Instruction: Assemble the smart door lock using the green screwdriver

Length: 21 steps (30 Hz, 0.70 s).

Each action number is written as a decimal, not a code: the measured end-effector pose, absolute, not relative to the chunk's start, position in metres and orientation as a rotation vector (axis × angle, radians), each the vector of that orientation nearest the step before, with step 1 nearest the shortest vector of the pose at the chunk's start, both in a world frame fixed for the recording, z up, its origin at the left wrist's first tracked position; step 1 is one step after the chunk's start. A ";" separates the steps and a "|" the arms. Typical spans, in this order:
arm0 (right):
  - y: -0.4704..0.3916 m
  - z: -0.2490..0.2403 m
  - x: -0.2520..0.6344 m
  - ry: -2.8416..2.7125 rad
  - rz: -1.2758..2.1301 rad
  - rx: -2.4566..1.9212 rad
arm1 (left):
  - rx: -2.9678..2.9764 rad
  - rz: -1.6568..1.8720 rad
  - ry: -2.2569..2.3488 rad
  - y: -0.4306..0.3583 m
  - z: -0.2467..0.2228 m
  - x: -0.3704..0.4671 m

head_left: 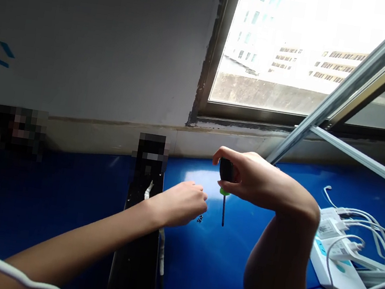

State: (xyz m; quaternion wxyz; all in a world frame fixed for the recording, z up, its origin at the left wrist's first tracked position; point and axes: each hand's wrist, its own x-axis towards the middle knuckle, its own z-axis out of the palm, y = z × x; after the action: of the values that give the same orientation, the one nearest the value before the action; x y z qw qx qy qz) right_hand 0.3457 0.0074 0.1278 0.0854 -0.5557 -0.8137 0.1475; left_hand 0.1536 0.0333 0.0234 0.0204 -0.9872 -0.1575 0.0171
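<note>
My right hand [245, 176] grips the dark handle of a screwdriver [223, 209], which has a green collar. Its shaft points down over the blue tabletop [204, 257], and I cannot tell whether the tip touches it. Left of the screwdriver, my left hand [187, 204] is closed just above several small dark screws [199, 218]. What its fingers hold, if anything, is hidden. Beneath my left forearm lies a long black panel [133, 271], with a whitish taped cable [161, 253] along its right edge.
At the right, white chargers [341, 249] and tangled white cables sit on a power strip [346, 278]. A metal frame bar [347, 76] slants across the window. In the lower left, a white cable [3, 268] crosses close to the camera. Behind the table stands a wall [119, 56].
</note>
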 end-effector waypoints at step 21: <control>-0.002 0.133 0.372 -2.375 0.416 -1.623 | -3.093 0.258 -0.532 0.040 0.004 0.167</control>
State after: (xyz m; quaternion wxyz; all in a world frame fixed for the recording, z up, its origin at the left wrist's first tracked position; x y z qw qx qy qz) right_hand 0.3723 -0.0019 0.1333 0.1173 -0.5547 -0.8114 0.1422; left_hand 0.1672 0.0399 0.0044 -0.0039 -0.9822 -0.1689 0.0821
